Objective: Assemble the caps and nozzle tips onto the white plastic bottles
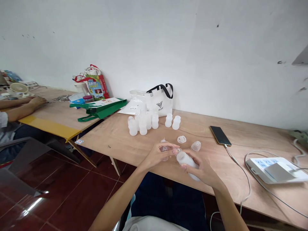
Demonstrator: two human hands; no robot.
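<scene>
Bottles [143,124]: clustered upright toward the back-left corner of the surface [197,125]. Left hand [158,154]: fingertips pinching a small clear part [178,150], just beside the mouth of the held bottle [189,161]. Held bottle: tilted, near the front edge, gripped in right hand [203,167]. Beyond right hand: clear dome [196,146]. Farther right, toward back edge: phone [220,135], cable attached.

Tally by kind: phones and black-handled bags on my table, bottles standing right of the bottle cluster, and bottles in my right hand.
Phone: 1
Black-handled bag: 1
Standing bottles right of the cluster: 2
Held bottle in the right hand: 1
Total: 5
</scene>
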